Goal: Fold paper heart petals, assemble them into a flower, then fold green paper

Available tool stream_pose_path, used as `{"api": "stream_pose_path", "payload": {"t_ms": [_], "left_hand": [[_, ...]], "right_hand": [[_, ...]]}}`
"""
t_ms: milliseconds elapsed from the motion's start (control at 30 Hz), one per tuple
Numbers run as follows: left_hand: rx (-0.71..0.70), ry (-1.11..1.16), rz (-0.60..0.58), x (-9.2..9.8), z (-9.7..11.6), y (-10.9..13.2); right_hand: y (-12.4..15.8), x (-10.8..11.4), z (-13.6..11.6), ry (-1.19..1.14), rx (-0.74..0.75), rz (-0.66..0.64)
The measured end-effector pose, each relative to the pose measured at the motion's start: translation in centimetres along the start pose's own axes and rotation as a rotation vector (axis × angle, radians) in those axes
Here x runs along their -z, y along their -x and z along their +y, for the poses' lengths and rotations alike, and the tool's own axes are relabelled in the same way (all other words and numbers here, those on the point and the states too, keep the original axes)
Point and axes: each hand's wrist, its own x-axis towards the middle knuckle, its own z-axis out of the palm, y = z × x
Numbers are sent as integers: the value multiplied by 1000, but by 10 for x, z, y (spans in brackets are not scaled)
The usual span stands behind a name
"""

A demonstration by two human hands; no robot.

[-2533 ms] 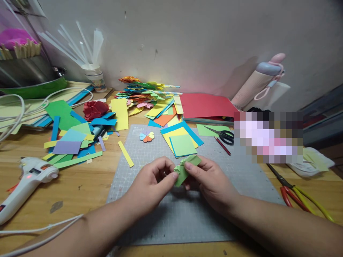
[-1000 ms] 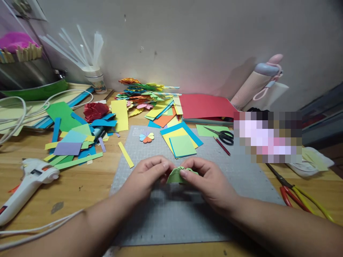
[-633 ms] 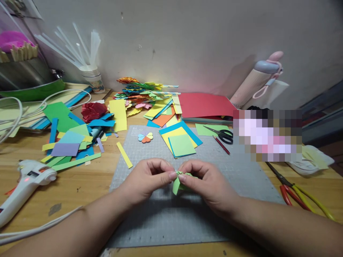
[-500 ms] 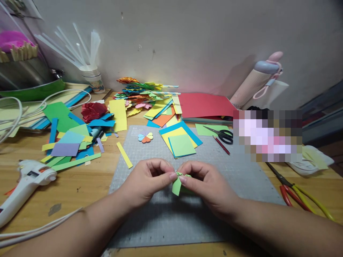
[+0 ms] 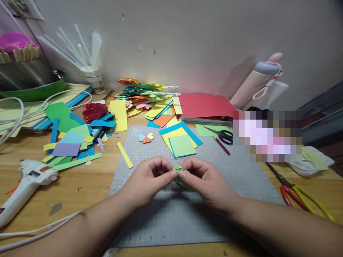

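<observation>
A small folded piece of light green paper (image 5: pixel 178 168) is pinched between both hands above the grey cutting mat (image 5: pixel 166 221). My left hand (image 5: pixel 152 176) grips its left side with thumb and forefinger. From the other side my right hand (image 5: pixel 202 176) presses the paper the same way, thumb on top. Creases show on the paper's upper part; the fingers cover much of the rest. Beyond the hands lies a stack of square sheets, with a light green sheet (image 5: pixel 183 145) uppermost. A multicoloured paper flower (image 5: pixel 146 137) rests near the mat's far left corner.
Black scissors (image 5: pixel 225 136) and a dark red pencil (image 5: pixel 222 145) lie at the mat's far right. Pliers (image 5: pixel 292 187) with red and yellow handles are at right. A white glue gun (image 5: pixel 32 182) and paper scraps (image 5: pixel 66 150) occupy the left, with a white cable (image 5: pixel 40 228) nearer me.
The green paper's lower flap, which hung down between the thumbs, has turned up, and a creased part now stands above the fingertips. Both hands stay nearly in place.
</observation>
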Motion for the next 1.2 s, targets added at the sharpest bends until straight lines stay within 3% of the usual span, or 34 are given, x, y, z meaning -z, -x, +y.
{"api": "stream_pose_path", "payload": {"t_ms": [133,267,400,533,800,1200], "left_hand": [[-37,-117,-24,-1,2,2],[-41,-175,-50,-1,2,3],[-103,-55,28,0,-1,2],[-118,-91,-53,0,-2,2],[-79,-69,-8,-1,-1,2],[-24,-72,77,1,-3,1]], "right_hand": [[-1,1,1,48,-42,-113],[-3,1,1,145,11,-128],[-4,1,3,51,-12,-129],[-4,1,4,-43,-81,-187],[-3,-1,9,-142,-88,-57],[-2,-1,8,-56,-87,-118]]}}
